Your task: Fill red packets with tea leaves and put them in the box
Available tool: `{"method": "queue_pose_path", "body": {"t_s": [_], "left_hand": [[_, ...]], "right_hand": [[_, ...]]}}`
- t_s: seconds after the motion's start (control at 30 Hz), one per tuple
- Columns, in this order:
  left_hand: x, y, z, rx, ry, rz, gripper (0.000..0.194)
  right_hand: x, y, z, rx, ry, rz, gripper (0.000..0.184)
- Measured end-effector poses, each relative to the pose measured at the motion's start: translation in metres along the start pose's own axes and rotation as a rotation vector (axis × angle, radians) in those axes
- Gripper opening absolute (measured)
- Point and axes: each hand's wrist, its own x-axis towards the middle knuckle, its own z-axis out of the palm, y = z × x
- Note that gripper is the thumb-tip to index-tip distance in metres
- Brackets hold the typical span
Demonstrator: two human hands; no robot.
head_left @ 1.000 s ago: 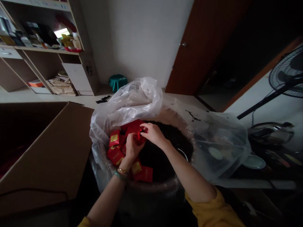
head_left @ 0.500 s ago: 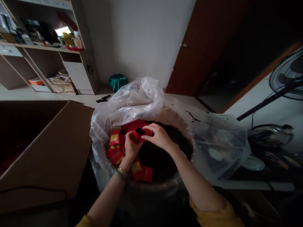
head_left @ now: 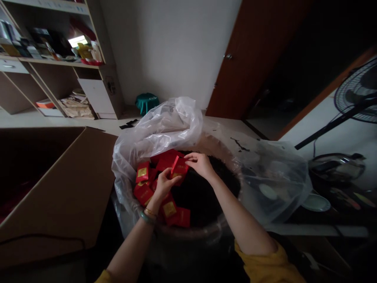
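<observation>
My left hand (head_left: 164,184) grips a small red packet (head_left: 180,166) by its lower left part, thumb in front. At the packet's upper right edge, the fingertips of my right hand (head_left: 201,163) pinch it. The packet is upright, its printed face towards me and its top looking closed. Below it, dark loose leaves (head_left: 203,200), like tea, fill a round tub lined with a clear plastic bag (head_left: 173,118). More red packets (head_left: 169,209), some with gold patches, lie in a heap on the left side of the leaves.
A large open cardboard box (head_left: 70,188) stands at the left. On the right are a clear plastic sheet (head_left: 273,173), a pale dish (head_left: 316,203) and a standing fan (head_left: 357,92). A shelf unit (head_left: 97,96), a green-covered bin (head_left: 147,103) and a brown door (head_left: 250,59) are farther back.
The packet's dark open mouth showed half a second ago; now its printed face is turned to me and the top looks closed. My right hand has shifted to its upper right edge.
</observation>
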Motion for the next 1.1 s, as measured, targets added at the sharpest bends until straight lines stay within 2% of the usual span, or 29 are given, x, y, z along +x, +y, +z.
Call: {"method": "queue_pose_path", "body": {"t_s": [0.1, 0.27, 0.37, 0.5, 0.6, 0.7, 0.8, 0.87, 0.9, 1.0, 1.1], "left_hand": [[-0.001, -0.001, 0.000, -0.056, -0.111, -0.051, 0.052], [-0.004, -0.001, -0.001, -0.033, -0.261, -0.149, 0.052], [-0.005, -0.001, -0.001, -0.016, -0.313, -0.198, 0.052], [-0.005, 0.004, -0.002, -0.003, -0.321, -0.178, 0.053], [-0.006, 0.010, -0.002, -0.080, -0.275, -0.143, 0.057], [-0.008, 0.013, -0.003, -0.161, -0.322, -0.237, 0.051], [-0.009, 0.011, -0.003, -0.161, -0.319, -0.326, 0.045], [-0.008, 0.008, -0.003, -0.166, -0.265, -0.313, 0.045], [-0.007, 0.007, -0.003, -0.175, -0.241, -0.302, 0.046], [-0.006, 0.005, -0.002, -0.194, -0.210, -0.290, 0.047], [-0.005, 0.005, -0.001, -0.209, -0.210, -0.289, 0.047]], "right_hand": [[0.000, 0.002, 0.002, 0.031, 0.004, 0.026, 0.009], [0.000, 0.001, 0.008, -0.041, -0.017, -0.048, 0.017], [-0.002, 0.004, 0.012, -0.115, -0.003, -0.139, 0.013], [-0.006, 0.010, 0.014, -0.109, 0.002, -0.258, 0.021], [-0.011, 0.011, 0.017, -0.098, -0.071, -0.311, 0.024], [-0.013, 0.012, 0.022, -0.100, -0.159, -0.347, 0.026], [-0.013, 0.020, 0.020, -0.119, -0.113, -0.257, 0.028], [-0.014, 0.032, 0.012, -0.265, -0.045, -0.109, 0.028], [-0.015, 0.039, 0.007, -0.406, -0.029, -0.025, 0.029], [-0.024, 0.060, -0.006, -0.879, -0.119, 0.189, 0.038], [-0.030, 0.075, -0.011, -1.010, -0.175, 0.284, 0.041]]}}
